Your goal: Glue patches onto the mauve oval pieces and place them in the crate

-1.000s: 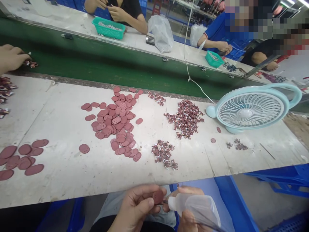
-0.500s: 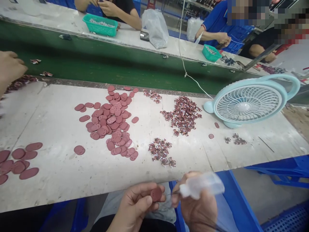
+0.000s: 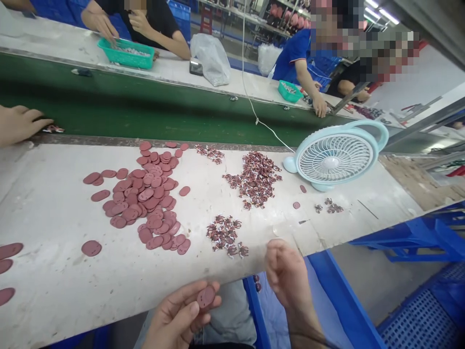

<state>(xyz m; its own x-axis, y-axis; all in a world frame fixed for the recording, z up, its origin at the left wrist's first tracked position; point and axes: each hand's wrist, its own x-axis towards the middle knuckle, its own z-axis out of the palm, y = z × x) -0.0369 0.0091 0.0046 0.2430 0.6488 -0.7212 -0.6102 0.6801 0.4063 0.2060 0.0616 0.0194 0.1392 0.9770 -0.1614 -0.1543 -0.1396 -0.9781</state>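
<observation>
Currently, the left hand pinches one reddish-brown oval disc between thumb and fingers, held low by the near edge of the white table. The right hand is at that edge, fingers loosely curled; whether it has hold of anything cannot be told. Just beyond it, one translucent squeeze bottle shows faintly, its dark nozzle toward the right. Farther out lie four clusters of small brown-and-white moulded pieces, one far larger than the others. Left of the largest is one heap of discs, too overlapped to count; one lone disc lies nearer the person. Two small discs lie near one pale-blue fan. Across the green strip stand two green baskets.
</observation>
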